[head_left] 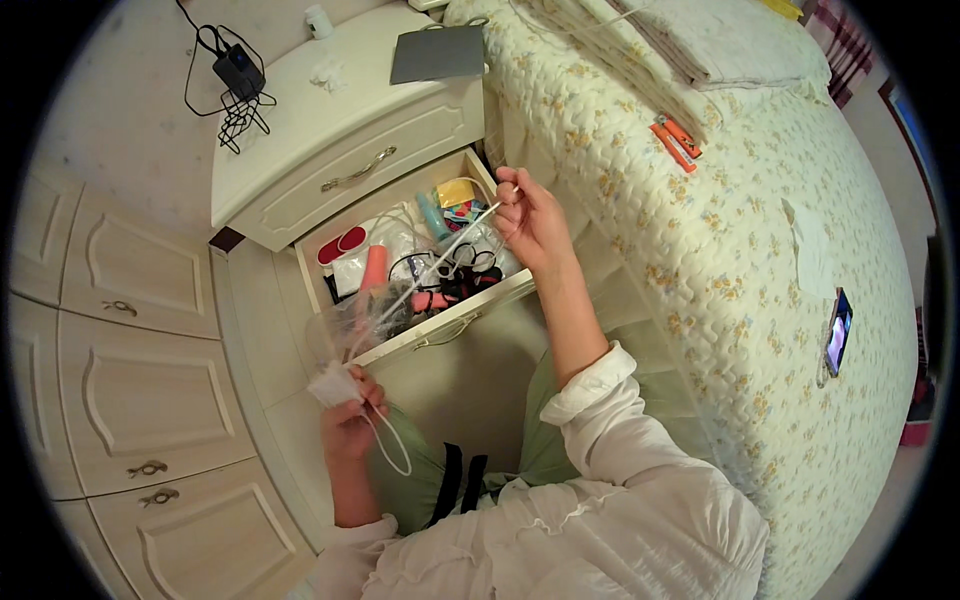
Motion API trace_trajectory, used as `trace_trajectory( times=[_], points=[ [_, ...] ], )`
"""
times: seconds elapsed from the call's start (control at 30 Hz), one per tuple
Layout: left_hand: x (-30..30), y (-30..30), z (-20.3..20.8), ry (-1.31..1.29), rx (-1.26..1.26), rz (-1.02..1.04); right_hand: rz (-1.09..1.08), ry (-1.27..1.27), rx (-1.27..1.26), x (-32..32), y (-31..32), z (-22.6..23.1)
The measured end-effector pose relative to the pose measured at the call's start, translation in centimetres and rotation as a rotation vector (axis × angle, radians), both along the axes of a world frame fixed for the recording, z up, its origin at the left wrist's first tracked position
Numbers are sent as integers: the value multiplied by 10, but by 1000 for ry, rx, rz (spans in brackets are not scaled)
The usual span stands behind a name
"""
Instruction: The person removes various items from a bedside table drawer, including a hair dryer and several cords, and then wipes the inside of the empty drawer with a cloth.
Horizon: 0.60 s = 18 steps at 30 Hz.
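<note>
The cable (420, 280) stretched between the two hands is white. The open drawer (400, 265) is cream, with pink, red, teal and yellow things inside. On the right, the bed cover (740, 220) is pale cream with a small yellow flower pattern. Far on it lies an orange tool (676, 140). The sleeves (600, 420) are white, the skirt (440, 480) is light green.

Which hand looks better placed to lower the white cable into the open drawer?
Probably the right hand: it pinches the white cable directly above the open drawer, while the left hand grips the other end lower, outside it.
</note>
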<state>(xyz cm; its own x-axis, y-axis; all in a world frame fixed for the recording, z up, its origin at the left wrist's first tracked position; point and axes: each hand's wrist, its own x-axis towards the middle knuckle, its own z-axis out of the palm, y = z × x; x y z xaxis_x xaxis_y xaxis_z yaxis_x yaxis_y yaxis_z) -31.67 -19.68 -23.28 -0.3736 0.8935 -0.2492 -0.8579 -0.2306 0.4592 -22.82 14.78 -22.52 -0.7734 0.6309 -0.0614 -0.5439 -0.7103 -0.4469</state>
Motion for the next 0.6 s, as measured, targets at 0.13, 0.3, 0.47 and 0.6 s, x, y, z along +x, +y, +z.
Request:
trace_trajectory(
  times=[0.13,0.3,0.47,0.6],
  points=[
    [-16,4,-25,-46,8,205,65,-69,120,-1,-22,17],
    [-17,71,-12,-174,88,216,400,-202,622,-18,-81,19],
    [-29,86,-4,-9,264,348,582,-143,1042,-25,-113,-5],
    [-42,74,-23,-41,104,452,612,-116,1026,-26,-122,-16]
  ],
)
